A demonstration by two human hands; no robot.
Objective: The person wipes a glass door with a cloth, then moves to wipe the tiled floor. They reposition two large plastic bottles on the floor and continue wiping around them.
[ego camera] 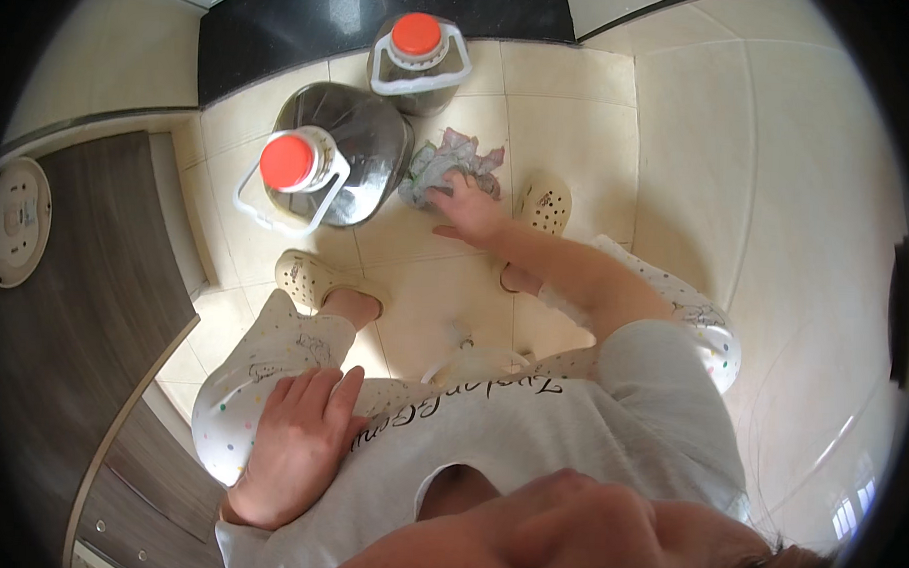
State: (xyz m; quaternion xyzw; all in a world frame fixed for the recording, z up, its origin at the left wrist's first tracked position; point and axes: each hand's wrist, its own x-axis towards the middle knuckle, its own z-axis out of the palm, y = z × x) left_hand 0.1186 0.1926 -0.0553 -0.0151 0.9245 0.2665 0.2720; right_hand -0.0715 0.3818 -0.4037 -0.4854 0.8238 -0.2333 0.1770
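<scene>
My right hand [468, 209] reaches down to the floor with its fingers on a crumpled grey, green and pink rag or thin bag [447, 163]; which of the two I cannot tell. Just left of it stands a large clear plastic jug [347, 145] with a red cap and white handle. Behind the rag is a smaller jug [423, 99] with the same kind of cap and handle. Both look dark inside. My left hand [299, 436] rests on my left thigh, holding nothing.
Cream clogs [301, 279] are on my feet on the beige tiled floor [424, 290]. A dark wood-grain panel [72, 271] bearing a round white device [17, 220] is on the left. A glossy black base [381, 18] edges the floor ahead; a pale glossy surface [802, 221] rises on the right.
</scene>
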